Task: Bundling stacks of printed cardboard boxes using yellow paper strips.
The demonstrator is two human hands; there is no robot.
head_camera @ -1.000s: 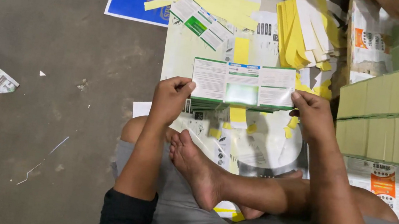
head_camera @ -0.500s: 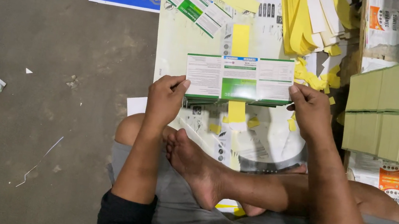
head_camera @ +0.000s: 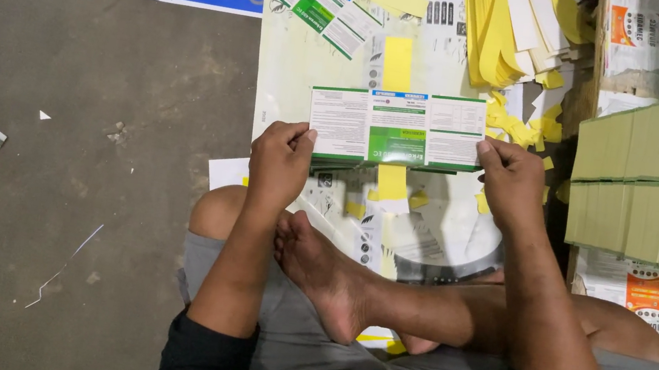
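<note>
Dim, even overhead light, soft shadows, sharp centre, darker corners, no glare, slight edge distortion

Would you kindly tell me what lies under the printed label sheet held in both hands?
Under the label sheet a yellow strip runs on the pale backing sheet. Its middle is covered; more labels seem stacked beneath.

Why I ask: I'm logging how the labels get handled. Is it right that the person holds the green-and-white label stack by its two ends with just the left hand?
Not quite: both hands hold it. The left hand grips one end of the label stack and the right hand the other, as the head view shows.
</note>
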